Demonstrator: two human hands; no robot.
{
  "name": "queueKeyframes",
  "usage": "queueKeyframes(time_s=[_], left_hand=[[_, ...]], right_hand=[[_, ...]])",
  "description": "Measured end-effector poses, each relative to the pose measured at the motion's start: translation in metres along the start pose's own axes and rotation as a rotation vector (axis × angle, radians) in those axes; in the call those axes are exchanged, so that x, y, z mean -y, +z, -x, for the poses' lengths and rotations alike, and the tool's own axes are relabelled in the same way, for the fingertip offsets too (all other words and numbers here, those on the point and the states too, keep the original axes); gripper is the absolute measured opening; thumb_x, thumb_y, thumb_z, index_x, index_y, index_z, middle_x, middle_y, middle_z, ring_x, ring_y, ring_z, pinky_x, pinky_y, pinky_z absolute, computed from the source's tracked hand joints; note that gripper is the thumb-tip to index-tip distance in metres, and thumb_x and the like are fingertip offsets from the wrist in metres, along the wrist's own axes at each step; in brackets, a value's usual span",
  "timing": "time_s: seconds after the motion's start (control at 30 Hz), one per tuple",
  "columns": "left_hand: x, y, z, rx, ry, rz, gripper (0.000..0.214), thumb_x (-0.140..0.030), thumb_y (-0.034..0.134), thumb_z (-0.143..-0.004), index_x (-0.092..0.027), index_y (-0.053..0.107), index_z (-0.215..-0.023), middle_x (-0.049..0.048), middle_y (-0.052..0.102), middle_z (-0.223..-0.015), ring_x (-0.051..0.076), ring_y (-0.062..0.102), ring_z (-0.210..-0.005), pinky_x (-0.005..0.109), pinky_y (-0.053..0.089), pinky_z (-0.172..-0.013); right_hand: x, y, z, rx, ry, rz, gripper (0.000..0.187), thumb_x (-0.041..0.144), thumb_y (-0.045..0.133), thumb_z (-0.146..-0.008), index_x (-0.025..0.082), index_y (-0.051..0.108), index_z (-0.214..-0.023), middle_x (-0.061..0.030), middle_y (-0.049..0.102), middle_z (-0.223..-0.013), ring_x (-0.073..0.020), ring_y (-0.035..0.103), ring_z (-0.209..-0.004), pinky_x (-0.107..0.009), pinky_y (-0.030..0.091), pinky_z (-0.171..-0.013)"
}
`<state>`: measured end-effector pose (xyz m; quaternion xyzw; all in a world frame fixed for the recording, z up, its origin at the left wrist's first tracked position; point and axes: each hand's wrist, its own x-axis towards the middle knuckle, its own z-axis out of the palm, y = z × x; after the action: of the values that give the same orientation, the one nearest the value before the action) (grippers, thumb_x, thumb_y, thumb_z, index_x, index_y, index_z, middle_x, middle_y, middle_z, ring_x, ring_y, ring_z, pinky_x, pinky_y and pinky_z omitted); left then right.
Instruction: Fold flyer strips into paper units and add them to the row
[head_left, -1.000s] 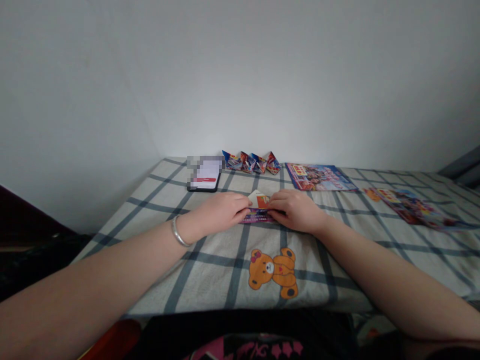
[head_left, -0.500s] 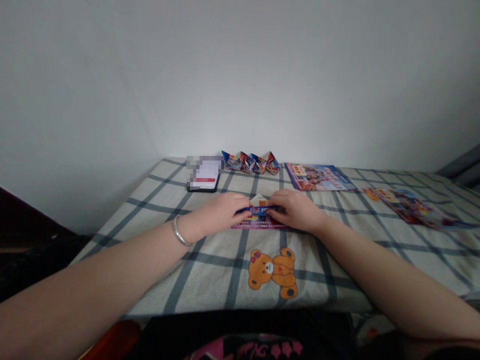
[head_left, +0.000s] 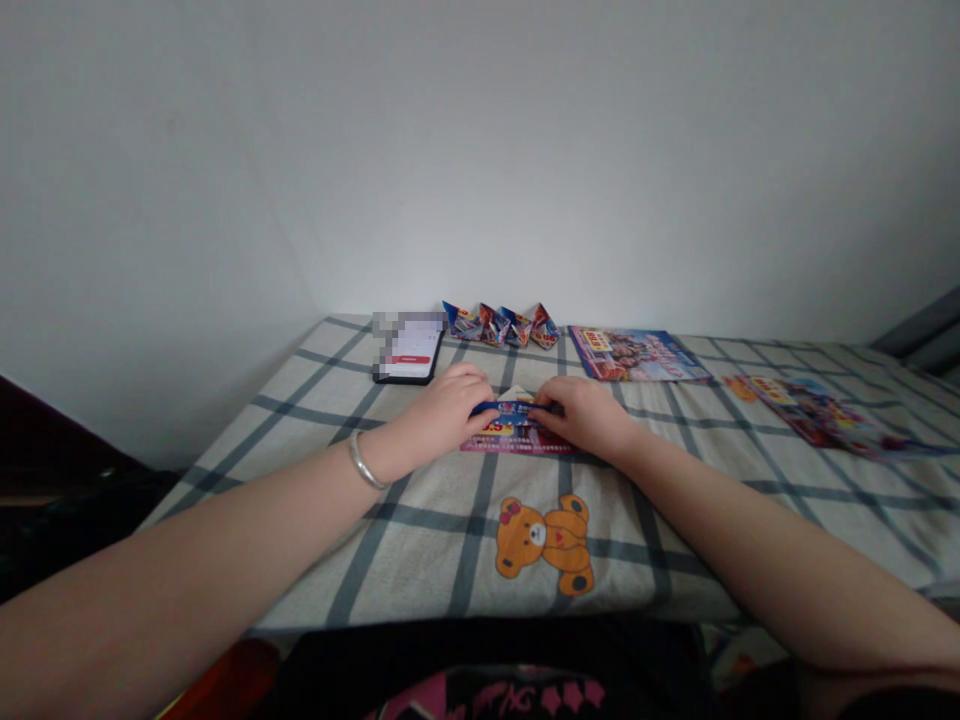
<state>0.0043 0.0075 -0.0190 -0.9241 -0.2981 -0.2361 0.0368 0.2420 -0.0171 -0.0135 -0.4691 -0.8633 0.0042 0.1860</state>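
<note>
A colourful printed paper flyer (head_left: 517,442) lies on the checked tablecloth in front of me, with a pale pointed flap at its far side. Along its upper part runs a blue folded strip. My left hand (head_left: 444,412), with a silver bangle on the wrist, pinches the left end of that strip between thumb and fingers. At the opposite end, my right hand (head_left: 586,415) is closed on the strip, thumb toward me. Parts of the flyer's sides are hidden under both hands.
Beyond my left hand lies a phone (head_left: 409,350), its screen lit. Several folded paper shapes (head_left: 502,326) stand by the wall. Flat flyers (head_left: 637,355) lie at the back right, and another flyer (head_left: 832,415) farther right. A bear print (head_left: 544,540) marks the tablecloth (head_left: 420,560).
The blue strip has tilted down flatter against the flyer, showing more of its printed face. Both hands have shifted slightly, still gripping the strip's ends. The phone's screen display looks different.
</note>
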Motion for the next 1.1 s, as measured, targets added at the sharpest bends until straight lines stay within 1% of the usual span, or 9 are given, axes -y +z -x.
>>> queueKeyframes(time_s=[0.1,0.27,0.4,0.5,0.7,0.8,0.9,1.0,1.1], left_hand=[[-0.0001,0.0003,-0.0013,0.001,-0.017,-0.003,0.011,-0.025,0.065,-0.088,-0.015,0.066,-0.085,0.0063,0.065,-0.09,0.022,0.056,-0.101,0.036,0.047,-0.093],[0.0014,0.0025,-0.0017,0.001,-0.02,-0.007,0.011,-0.025,0.068,-0.086,-0.014,0.065,-0.084,0.0061,0.063,-0.089,0.022,0.056,-0.1,0.035,0.047,-0.092],[0.0035,0.0041,-0.0019,0.004,-0.021,-0.002,0.01,-0.025,0.066,-0.087,-0.015,0.064,-0.084,0.006,0.063,-0.09,0.022,0.056,-0.099,0.035,0.046,-0.091],[0.0049,0.0041,-0.0019,0.013,0.012,0.001,0.008,-0.024,0.065,-0.087,-0.015,0.065,-0.086,0.0058,0.063,-0.09,0.022,0.056,-0.098,0.037,0.046,-0.092],[0.0069,0.0012,-0.0017,0.025,0.014,0.084,0.011,-0.025,0.061,-0.09,-0.016,0.067,-0.091,0.0055,0.064,-0.091,0.021,0.056,-0.096,0.036,0.047,-0.089],[0.0058,0.0005,-0.0017,0.045,0.031,0.084,0.014,-0.024,0.058,-0.091,-0.016,0.067,-0.097,0.0065,0.065,-0.095,0.022,0.055,-0.099,0.038,0.046,-0.092],[0.0034,0.0017,-0.0009,0.054,0.066,0.068,0.019,-0.029,0.059,-0.091,-0.016,0.066,-0.104,0.0082,0.063,-0.102,0.023,0.053,-0.104,0.04,0.045,-0.095],[0.0023,0.0043,-0.0001,0.027,0.057,0.06,0.02,-0.031,0.062,-0.089,-0.016,0.065,-0.103,0.0087,0.061,-0.105,0.024,0.051,-0.108,0.042,0.045,-0.098],[0.0033,0.0069,-0.0009,0.013,0.053,0.098,0.018,-0.029,0.063,-0.089,-0.017,0.065,-0.101,0.0077,0.062,-0.107,0.024,0.05,-0.112,0.041,0.044,-0.1]], right_hand=[[0.0006,0.0006,-0.0009,-0.007,0.046,-0.002,0.014,0.029,0.066,-0.087,0.018,0.063,-0.079,-0.0033,0.067,-0.081,-0.0158,0.059,-0.074,-0.026,0.04,-0.067],[0.0012,0.0,-0.0039,0.003,0.056,-0.005,0.015,0.028,0.067,-0.087,0.018,0.061,-0.078,-0.0028,0.066,-0.08,-0.0153,0.058,-0.072,-0.025,0.039,-0.066],[0.0004,0.0008,-0.0058,0.01,0.041,0.008,0.015,0.028,0.067,-0.087,0.018,0.06,-0.077,-0.0032,0.066,-0.08,-0.0161,0.059,-0.075,-0.026,0.04,-0.067],[-0.0011,0.0025,-0.0052,0.002,0.016,0.024,0.013,0.028,0.065,-0.088,0.018,0.061,-0.079,-0.0037,0.066,-0.082,-0.017,0.059,-0.077,-0.026,0.041,-0.069],[0.0,0.003,-0.0022,-0.012,-0.005,0.052,0.011,0.028,0.061,-0.089,0.018,0.062,-0.086,-0.0043,0.067,-0.087,-0.0181,0.061,-0.08,-0.027,0.042,-0.071],[0.0029,0.0011,-0.0009,-0.016,-0.014,0.064,0.014,0.032,0.06,-0.09,0.018,0.063,-0.089,-0.005,0.067,-0.088,-0.0188,0.062,-0.083,-0.028,0.043,-0.073],[0.0052,-0.0008,-0.0001,-0.008,-0.043,0.077,0.016,0.034,0.062,-0.089,0.018,0.063,-0.09,-0.0062,0.067,-0.09,-0.0196,0.062,-0.086,-0.028,0.043,-0.075],[0.0055,-0.0006,-0.0009,-0.008,-0.053,0.071,0.014,0.032,0.062,-0.088,0.018,0.064,-0.09,-0.0063,0.066,-0.092,-0.0194,0.062,-0.088,-0.028,0.044,-0.076],[0.004,0.0014,-0.0032,0.0,-0.024,0.055,0.012,0.029,0.061,-0.089,0.018,0.063,-0.085,-0.0056,0.066,-0.089,-0.0184,0.061,-0.086,-0.027,0.043,-0.075]])
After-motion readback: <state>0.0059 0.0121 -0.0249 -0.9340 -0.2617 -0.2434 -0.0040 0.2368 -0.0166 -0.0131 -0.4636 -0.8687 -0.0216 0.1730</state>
